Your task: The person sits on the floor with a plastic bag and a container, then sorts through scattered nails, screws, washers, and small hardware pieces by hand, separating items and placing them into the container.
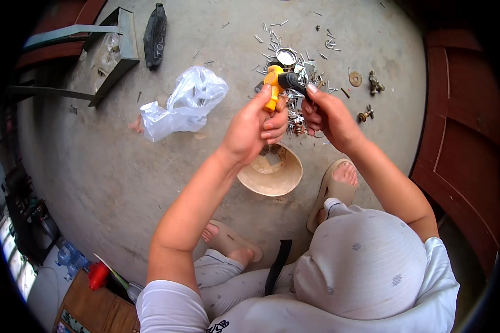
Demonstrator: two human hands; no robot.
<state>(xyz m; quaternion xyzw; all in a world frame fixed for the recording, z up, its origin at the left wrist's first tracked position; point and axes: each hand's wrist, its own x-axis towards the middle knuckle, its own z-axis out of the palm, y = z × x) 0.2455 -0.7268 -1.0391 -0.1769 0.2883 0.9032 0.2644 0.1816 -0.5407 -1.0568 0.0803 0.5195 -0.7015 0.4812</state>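
Note:
My left hand (251,129) is closed around a yellow plastic fitting (273,76), pinching it between thumb and fingers. A black angled piece (288,81) meets the yellow one at its right side; whether they are joined I cannot tell. The fingers of my right hand (333,117) pinch the lower end of that black piece. Below both hands lies a pile of nails and screws (295,117) on the concrete floor, partly hidden by them. A round metal cap (286,56) sits at the pile's far end. Nearer my feet stands a beige bowl (286,181) with some bits inside.
A clear plastic bag (191,102) lies to the left, beyond it a black pouch (155,39) and a grey metal frame (129,36). Brass-coloured fittings (365,115) and a round washer (355,79) lie to the right, near a dark red wooden panel (466,122).

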